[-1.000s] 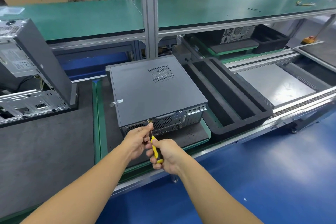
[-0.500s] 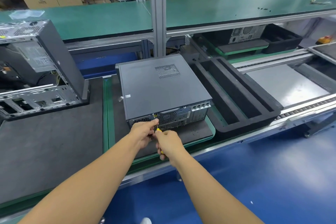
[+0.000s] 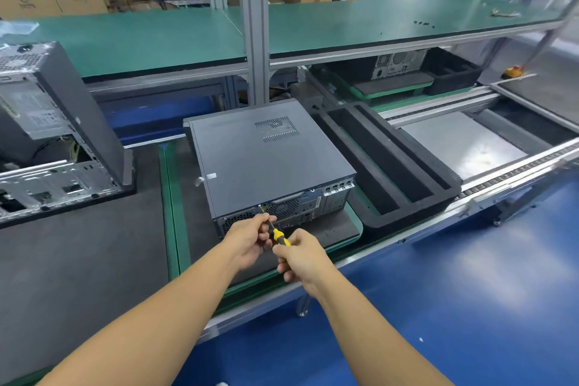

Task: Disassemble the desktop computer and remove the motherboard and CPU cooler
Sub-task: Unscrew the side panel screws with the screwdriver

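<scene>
A dark grey desktop computer (image 3: 266,163) lies flat on a green-edged pallet (image 3: 170,197), its rear panel facing me and its side cover in place. My right hand (image 3: 300,255) grips the handle of a yellow-and-black screwdriver (image 3: 278,236). The screwdriver's tip points at a screw near the top edge of the rear panel. My left hand (image 3: 250,236) pinches the screwdriver's shaft close to the tip. The motherboard and CPU cooler are hidden inside the case.
An opened computer chassis (image 3: 47,141) stands at the left on a dark mat. A black foam tray (image 3: 388,166) with long slots lies right of the computer. A green shelf (image 3: 344,25) spans above; another computer (image 3: 398,64) sits beneath it. Blue floor lies below the conveyor edge.
Both hands stay at the same screw on the rear panel with the screwdriver. The camera view has shifted slightly; the computer has not moved.
</scene>
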Tool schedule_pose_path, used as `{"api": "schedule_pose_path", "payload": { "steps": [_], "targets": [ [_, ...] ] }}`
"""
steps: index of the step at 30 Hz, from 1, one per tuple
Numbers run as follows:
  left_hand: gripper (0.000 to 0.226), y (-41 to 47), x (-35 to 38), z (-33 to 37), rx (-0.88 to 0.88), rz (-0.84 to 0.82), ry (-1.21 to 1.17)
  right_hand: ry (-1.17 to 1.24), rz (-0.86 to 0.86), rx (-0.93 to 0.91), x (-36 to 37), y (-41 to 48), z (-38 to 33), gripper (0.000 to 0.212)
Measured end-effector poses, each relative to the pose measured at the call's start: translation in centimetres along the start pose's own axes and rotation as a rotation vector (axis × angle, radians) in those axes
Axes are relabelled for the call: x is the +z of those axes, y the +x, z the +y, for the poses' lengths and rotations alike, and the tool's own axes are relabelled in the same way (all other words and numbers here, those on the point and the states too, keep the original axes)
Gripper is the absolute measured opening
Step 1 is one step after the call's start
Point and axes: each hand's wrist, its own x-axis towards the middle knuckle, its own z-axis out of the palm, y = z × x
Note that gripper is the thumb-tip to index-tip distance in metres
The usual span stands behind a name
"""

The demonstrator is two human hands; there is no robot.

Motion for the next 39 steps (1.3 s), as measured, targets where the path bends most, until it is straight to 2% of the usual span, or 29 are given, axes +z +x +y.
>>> {"api": "schedule_pose_path", "payload": {
  "steps": [5, 9, 11, 16, 20, 24, 29, 35, 39],
  "targets": [
    [0.02, 0.2, -0.1, 0.0, -0.008, 0.044, 0.081, -0.004, -0.023, -0.003, 0.4, -0.3, 0.4, 0.019],
    [0.018, 0.3, 0.0, 0.2, -0.046, 0.032, 0.013, 0.154, -0.121, 0.177, -0.2, -0.9, 0.1, 0.036],
    [0.018, 0.2, 0.1, 0.2, -0.064, 0.025, -0.006, 0.159, -0.145, 0.227, -0.4, -1.1, 0.3, 0.033],
    [0.019, -0.2, -0.1, 0.1, -0.041, 0.012, 0.003, 0.174, -0.104, 0.138, -0.6, -1.1, 0.9, 0.021],
    [0.018, -0.3, 0.0, 0.0, 0.017, 0.074, 0.051, 0.152, -0.039, 0.062, -0.8, -0.8, 1.4, 0.011],
    [0.015, -0.3, 0.2, 0.0, 0.042, 0.082, 0.018, 0.196, -0.052, 0.079, -0.6, -0.7, 1.1, 0.014],
    [0.016, -0.6, 0.1, 0.0, 0.058, 0.05, 0.01, 0.314, -0.144, 0.229, -0.7, -1.3, 0.8, 0.034],
    [0.017, -1.1, -0.1, 0.2, 0.046, 0.036, -0.022, 0.252, -0.041, 0.106, 0.1, -1.3, 0.8, 0.015],
    [0.014, -1.2, -0.1, 0.6, 0.056, 0.065, 0.015, 0.248, 0.012, 0.064, 0.5, -1.1, 1.0, 0.017]
  ]
}}
